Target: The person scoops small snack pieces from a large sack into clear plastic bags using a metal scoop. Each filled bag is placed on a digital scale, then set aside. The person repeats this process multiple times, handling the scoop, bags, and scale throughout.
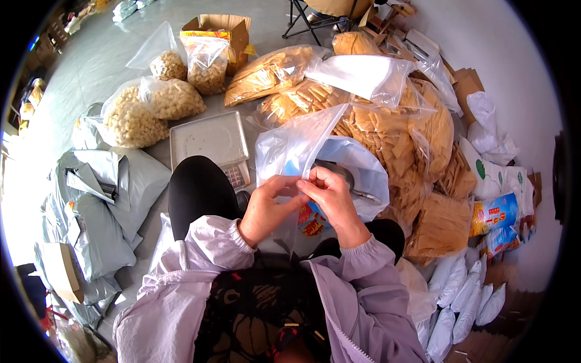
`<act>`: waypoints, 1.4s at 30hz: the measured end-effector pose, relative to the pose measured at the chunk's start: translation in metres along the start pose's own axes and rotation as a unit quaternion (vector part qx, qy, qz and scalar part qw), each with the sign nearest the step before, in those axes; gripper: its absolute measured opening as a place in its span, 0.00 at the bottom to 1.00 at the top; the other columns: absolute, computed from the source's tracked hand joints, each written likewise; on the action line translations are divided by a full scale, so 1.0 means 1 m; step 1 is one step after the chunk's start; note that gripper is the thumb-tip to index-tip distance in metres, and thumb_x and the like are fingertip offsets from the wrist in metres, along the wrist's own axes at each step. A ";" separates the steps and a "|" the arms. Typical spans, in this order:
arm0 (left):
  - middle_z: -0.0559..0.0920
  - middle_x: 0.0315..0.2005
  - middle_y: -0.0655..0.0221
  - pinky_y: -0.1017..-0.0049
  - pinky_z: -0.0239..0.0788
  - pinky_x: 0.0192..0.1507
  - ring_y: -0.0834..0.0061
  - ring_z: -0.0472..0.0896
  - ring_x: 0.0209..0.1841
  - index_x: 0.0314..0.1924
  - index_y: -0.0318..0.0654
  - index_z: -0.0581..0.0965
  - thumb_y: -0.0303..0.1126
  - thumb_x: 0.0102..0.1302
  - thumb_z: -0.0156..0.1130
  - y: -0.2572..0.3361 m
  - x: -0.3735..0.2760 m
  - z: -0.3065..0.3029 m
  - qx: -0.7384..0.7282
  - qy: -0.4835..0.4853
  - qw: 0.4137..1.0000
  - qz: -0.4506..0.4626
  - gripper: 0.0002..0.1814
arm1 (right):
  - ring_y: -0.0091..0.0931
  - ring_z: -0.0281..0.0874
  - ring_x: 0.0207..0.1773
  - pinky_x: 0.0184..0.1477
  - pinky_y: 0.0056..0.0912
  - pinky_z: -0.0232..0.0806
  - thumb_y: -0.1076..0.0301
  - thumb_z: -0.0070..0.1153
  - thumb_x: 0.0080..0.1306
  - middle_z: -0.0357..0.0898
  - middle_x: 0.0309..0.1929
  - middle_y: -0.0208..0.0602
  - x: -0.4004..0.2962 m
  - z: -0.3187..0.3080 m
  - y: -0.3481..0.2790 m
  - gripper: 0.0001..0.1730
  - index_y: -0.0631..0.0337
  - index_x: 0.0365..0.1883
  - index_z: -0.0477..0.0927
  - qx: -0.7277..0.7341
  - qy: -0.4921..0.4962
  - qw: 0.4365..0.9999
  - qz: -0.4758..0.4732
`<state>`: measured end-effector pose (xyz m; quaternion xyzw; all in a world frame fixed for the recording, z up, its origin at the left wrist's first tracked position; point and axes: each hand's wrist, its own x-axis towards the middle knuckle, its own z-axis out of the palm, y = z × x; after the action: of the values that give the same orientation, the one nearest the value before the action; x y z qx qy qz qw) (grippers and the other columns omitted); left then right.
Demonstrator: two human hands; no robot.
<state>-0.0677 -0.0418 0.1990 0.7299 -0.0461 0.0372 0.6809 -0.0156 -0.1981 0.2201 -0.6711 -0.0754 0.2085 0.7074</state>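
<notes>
A clear plastic bag [290, 140] stands out from my fingers over my lap, its upper corner pointing to the upper right. My left hand [272, 206] holds the bag's edge between thumb and fingers. My right hand [336, 202] pinches the same edge, and the fingertips of both hands meet there. Just beyond them lies an opened blue-and-white plastic sack [372, 170]. A metal scoop [338, 170] rests inside it, partly hidden by my right hand. Printed red and yellow lettering [313, 220] shows below my hands.
A weighing scale [209, 138] sits ahead of my left knee. Bags of puffed snack pieces [136, 115] stand beyond it. Large bags of flat brown pieces [381, 131] are heaped at right. Grey mailing bags [100, 231] lie left; filled white packets [458, 290] lie right.
</notes>
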 end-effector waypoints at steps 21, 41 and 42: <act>0.80 0.23 0.71 0.82 0.69 0.29 0.85 0.76 0.25 0.40 0.30 0.80 0.28 0.64 0.56 -0.003 0.000 -0.022 0.044 -0.089 0.991 -0.095 0.10 | 0.09 0.64 0.24 0.24 0.15 0.57 0.75 0.56 0.63 0.70 0.20 0.21 -0.001 0.006 0.003 0.08 0.63 0.25 0.71 -0.058 -0.032 0.998 0.001; 0.79 0.22 0.58 0.71 0.72 0.28 0.62 0.80 0.24 0.33 0.35 0.78 0.27 0.59 0.59 -0.004 0.010 -0.039 0.303 0.097 0.945 0.079 0.04 | 0.45 0.72 0.22 0.25 0.40 0.64 0.69 0.58 0.54 0.73 0.17 0.46 -0.007 -0.006 0.017 0.13 0.65 0.19 0.68 -0.371 0.135 0.909 -0.136; 0.80 0.23 0.59 0.71 0.72 0.28 0.63 0.80 0.24 0.33 0.36 0.78 0.27 0.58 0.60 0.000 0.001 -0.034 0.303 0.070 0.944 0.108 0.04 | 0.44 0.73 0.22 0.25 0.40 0.64 0.68 0.58 0.54 0.73 0.17 0.46 -0.006 -0.004 0.019 0.13 0.64 0.19 0.68 -0.350 0.122 0.919 -0.132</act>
<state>-0.0668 -0.0079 0.2017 0.8881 -0.0633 0.1742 0.4206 -0.0233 -0.2037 0.2020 -0.8801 -0.1445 -0.0106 0.4522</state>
